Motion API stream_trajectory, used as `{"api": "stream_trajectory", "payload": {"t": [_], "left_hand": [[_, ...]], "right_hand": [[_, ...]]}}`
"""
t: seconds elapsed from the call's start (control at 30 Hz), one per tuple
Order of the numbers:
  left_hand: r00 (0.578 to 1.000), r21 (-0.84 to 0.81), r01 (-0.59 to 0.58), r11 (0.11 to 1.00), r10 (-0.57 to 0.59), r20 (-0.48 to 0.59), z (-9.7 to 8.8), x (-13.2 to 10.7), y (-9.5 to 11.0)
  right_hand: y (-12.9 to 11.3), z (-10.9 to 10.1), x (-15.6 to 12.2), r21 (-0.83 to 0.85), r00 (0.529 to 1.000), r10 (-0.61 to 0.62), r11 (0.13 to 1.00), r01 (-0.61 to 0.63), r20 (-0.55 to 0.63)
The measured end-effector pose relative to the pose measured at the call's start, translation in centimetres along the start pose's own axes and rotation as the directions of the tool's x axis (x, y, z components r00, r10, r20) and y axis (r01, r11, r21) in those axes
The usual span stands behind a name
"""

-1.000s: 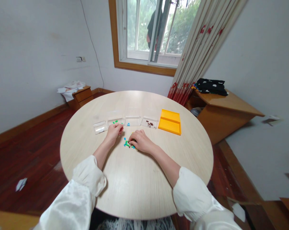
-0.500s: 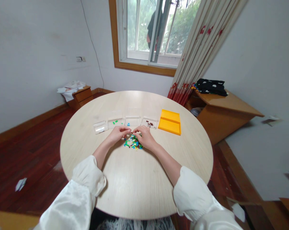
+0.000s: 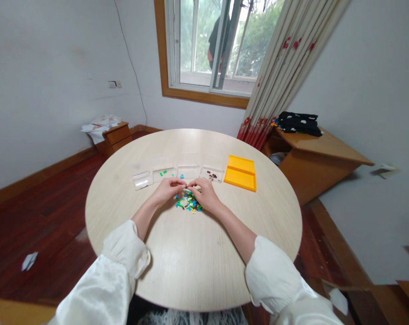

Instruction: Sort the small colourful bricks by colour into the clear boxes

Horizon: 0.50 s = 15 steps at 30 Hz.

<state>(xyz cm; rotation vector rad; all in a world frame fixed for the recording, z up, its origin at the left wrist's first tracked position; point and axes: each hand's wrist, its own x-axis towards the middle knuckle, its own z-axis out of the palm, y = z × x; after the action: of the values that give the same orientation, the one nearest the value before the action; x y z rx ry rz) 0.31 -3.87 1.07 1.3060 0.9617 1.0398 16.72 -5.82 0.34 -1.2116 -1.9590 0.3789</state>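
Note:
My left hand (image 3: 169, 188) and my right hand (image 3: 204, 193) meet fingertip to fingertip over the table. Both are closed in a pinch on a tiny dark brown building brick (image 3: 187, 186), mostly hidden by the fingers. Just below them lies a loose pile of small building bricks (image 3: 189, 204) in green, blue, yellow, white and brown. Behind the hands, a clear box (image 3: 164, 179) holds a few green bricks. Another clear box (image 3: 191, 168) has a blue piece in its left corner, and a third clear box (image 3: 218, 179) contains several brown bricks.
An open yellow case (image 3: 240, 178) lies right of the clear boxes. At their left end sits a smaller clear case (image 3: 142, 181). The round table (image 3: 191, 262) has its near edge at my lap. A wooden cabinet (image 3: 329, 153) with dark cloth stands beyond it, right.
The fingertips of both hands have come slightly closer together around the small brown brick. The boxes and the yellow case have stayed in place.

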Motion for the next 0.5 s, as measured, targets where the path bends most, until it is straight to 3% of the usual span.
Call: {"api": "stream_trajectory", "payload": {"t": [0.5], "left_hand": [[1.000,0.011,-0.008,1.000,0.008,-0.015,-0.20,0.25,-0.32]], "right_hand": [[0.34,0.11,0.25,0.348,0.980,0.156,0.932,-0.103,-0.127]]}}
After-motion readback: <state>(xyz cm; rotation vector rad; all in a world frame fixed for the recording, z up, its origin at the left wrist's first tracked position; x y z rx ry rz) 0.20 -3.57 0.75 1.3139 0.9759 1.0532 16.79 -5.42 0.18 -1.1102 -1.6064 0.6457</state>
